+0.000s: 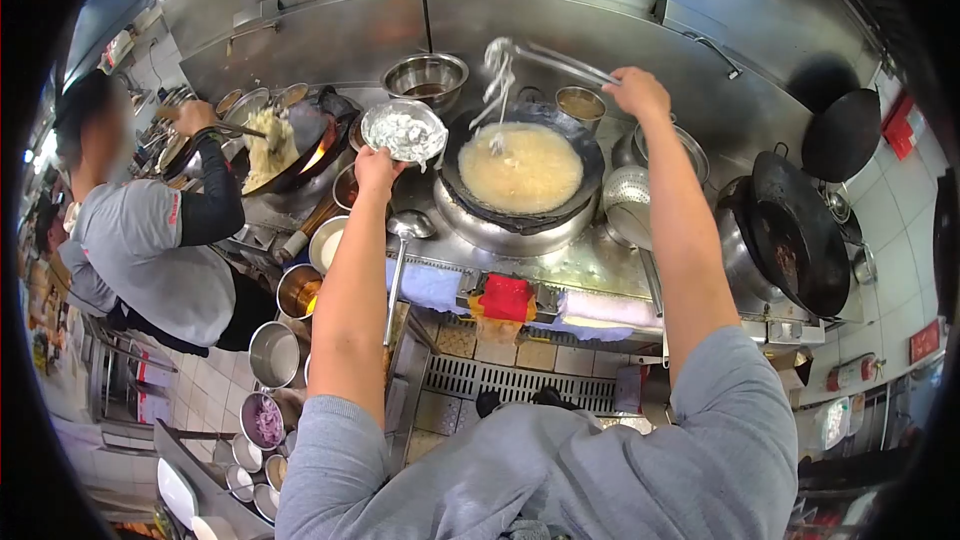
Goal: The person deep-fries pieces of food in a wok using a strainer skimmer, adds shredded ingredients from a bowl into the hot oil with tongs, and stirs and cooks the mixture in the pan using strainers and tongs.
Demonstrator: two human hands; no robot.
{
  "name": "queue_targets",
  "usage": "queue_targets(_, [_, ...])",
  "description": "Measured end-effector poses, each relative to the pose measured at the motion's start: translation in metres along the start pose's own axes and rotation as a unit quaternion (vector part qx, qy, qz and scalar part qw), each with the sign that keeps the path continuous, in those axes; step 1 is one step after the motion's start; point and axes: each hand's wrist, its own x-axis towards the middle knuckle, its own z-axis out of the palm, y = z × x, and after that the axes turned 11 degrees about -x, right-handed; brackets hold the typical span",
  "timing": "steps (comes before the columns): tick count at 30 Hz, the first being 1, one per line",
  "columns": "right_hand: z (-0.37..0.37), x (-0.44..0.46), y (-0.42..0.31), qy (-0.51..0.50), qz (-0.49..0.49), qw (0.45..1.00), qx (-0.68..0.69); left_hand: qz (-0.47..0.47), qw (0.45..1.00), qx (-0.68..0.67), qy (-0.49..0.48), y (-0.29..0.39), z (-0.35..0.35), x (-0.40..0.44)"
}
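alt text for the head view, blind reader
Right hand holds silver metal tongs gripping limp white strips over a round black wok of yellowish liquid; left hand holds a round silver bowl of white mixture. A grey-shirted co-worker cooks at left.

i count my two hands [378,172] [640,94], one pair of tongs [570,64], one held bowl [372,121], one wok [593,160] at twelve o'clock.

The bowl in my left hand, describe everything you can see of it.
The bowl is round and silvery, apparently metal. White, batter-like food lies inside, and white smears mark part of its rim. The left hand grips its near edge, holding it up just left of the wok, with its open top in view. Its underside is hidden.
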Motion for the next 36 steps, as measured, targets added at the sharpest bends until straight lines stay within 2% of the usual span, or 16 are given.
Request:
queue_targets(4, [0.046,0.007,-0.005,-0.062,0.007,0.997,-0.039,-0.021,1.0,0.012,0.001,-0.009,0.001,-0.011])
queue_targets(6, [0.054,0.003,-0.003,-0.075,0.024,0.996,-0.053,-0.036,0.999,-0.015,0.001,-0.017,-0.002,-0.01])
queue_targets(8, [0.063,0.0,0.005,-0.137,0.039,0.988,-0.062,-0.039,0.999,-0.008,0.012,-0.02,-0.001,-0.015])
queue_targets(10, [0.059,-0.008,0.02,-0.14,0.033,0.987,-0.071,-0.047,0.998,0.007,0.029,-0.025,0.001,-0.024])
queue_targets(12, [0.038,-0.018,0.03,-0.095,0.022,0.991,-0.093,-0.052,0.998,-0.006,0.028,-0.031,0.003,-0.027])
queue_targets(16, [-0.018,-0.046,0.031,0.028,-0.127,0.988,-0.077,-0.054,0.998,0.012,0.006,-0.047,0.011,-0.04])
queue_targets(18, [-0.045,-0.068,0.026,0.019,-0.164,0.984,-0.068,-0.035,0.999,0.008,-0.009,-0.054,0.027,-0.049])
queue_targets(20, [-0.057,-0.08,0.023,0.09,-0.276,0.951,-0.107,0.026,0.995,0.095,-0.005,-0.06,0.046,-0.051])
queue_targets(23, [-0.053,-0.085,0.015,0.101,-0.291,0.937,-0.163,0.061,0.992,0.106,-0.031,-0.067,0.077,-0.05])
queue_targets(26, [-0.04,-0.077,0.022,0.076,-0.279,0.948,-0.133,0.051,0.993,0.089,-0.051,-0.076,0.098,-0.047])
queue_targets(28, [-0.043,-0.077,0.04,0.059,-0.263,0.955,-0.124,-0.026,0.998,-0.064,-0.006,-0.087,0.1,-0.037])
queue_targets(29, [-0.044,-0.079,0.05,0.056,-0.219,0.97,-0.091,-0.059,0.997,-0.053,0.02,-0.088,0.098,-0.037])
queue_targets(31, [-0.053,-0.085,0.068,0.02,-0.144,0.988,-0.047,-0.066,0.996,-0.052,0.03,-0.094,0.09,-0.037])
queue_targets(34, [-0.045,-0.09,0.098,0.026,-0.108,0.994,-0.02,-0.044,0.996,-0.046,0.054,-0.099,0.074,-0.034])
queue_targets(36, [-0.03,-0.093,0.111,0.011,-0.108,0.994,-0.018,-0.013,0.998,0.035,0.059,-0.096,0.063,-0.03])
